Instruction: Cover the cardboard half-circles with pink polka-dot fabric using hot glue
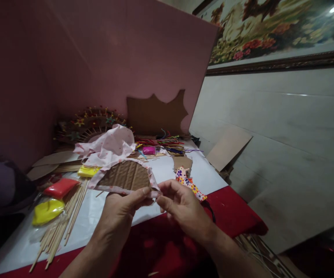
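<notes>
A half-round piece of brown cardboard (123, 174) is in front of me, its rim wrapped in pale pink printed fabric. My left hand (119, 210) is closed on its lower edge, thumb on top, near the right corner. At that same corner, the fingers of my right hand (181, 204) pinch the folded fabric edging; the fingertips hide part of the fold. Behind the cardboard lies a crumpled pink printed cloth (110, 144). Just beyond my right hand is a flower-patterned object shaped like a glue gun (191, 183), with a dark cord.
Wooden sticks (58, 235), red clay pack (61, 188) and yellow clay pack (48, 211) lie at left on white paper (213, 181) over a red tablecloth (239, 212). A decorated arch (94, 121), jagged cardboard (158, 114) and coloured pipe cleaners (169, 141) are at the back.
</notes>
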